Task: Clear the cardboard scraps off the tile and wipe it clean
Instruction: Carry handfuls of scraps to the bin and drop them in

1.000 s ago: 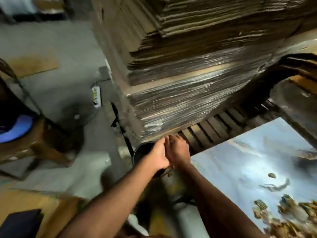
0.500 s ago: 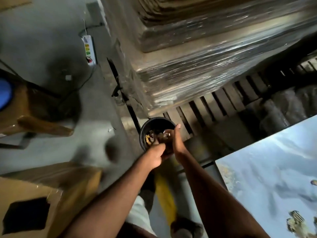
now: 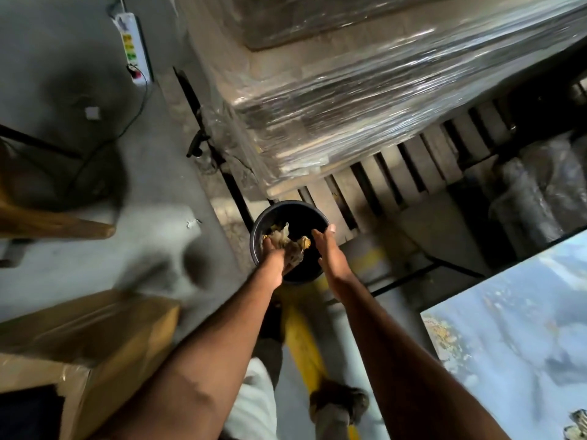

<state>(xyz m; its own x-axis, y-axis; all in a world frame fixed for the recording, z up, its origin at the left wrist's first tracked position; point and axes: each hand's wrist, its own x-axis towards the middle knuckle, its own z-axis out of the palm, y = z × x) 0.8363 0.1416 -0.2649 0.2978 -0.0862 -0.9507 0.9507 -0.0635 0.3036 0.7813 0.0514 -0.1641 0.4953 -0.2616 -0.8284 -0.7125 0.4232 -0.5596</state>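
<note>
Both hands over a dark round bin (image 3: 287, 208) on the floor, just past centre frame toward 12 o'clock of the forearms. Left hand (image 3: 275, 253) at the bin's 7 o'clock rim, fingers curled under a clump of cardboard scraps (image 3: 289, 239); scraps sit on and against its fingers, partly inside the bin mouth. Right hand (image 3: 328, 249) at the bin's 4 o'clock side, flat, fingers straight and together, palm turned toward the left hand, edge near the scraps; cannot tell if it touches them. Hands apart, scraps between them, closer to the left. Tile (image 3: 521, 331) with blue-grey marbled face lies at 4 o'clock of the frame, well apart from both hands, to the right of the right forearm; a few more scraps (image 3: 577, 427) at its bottom-right corner and a yellowish speckled patch near its left edge. Shrink-wrapped cardboard stack (image 3: 365, 100) on a slatted pallet (image 3: 413, 173) at 1 o'clock, just behind the bin. Power strip (image 3: 133, 46) on the floor at 11 o'clock. Cardboard box (image 3: 95, 344) at 8 o'clock. Yellow bar (image 3: 303, 341) on the floor under the arms, a foot (image 3: 340, 404) beside it at 6 o'clock.
</note>
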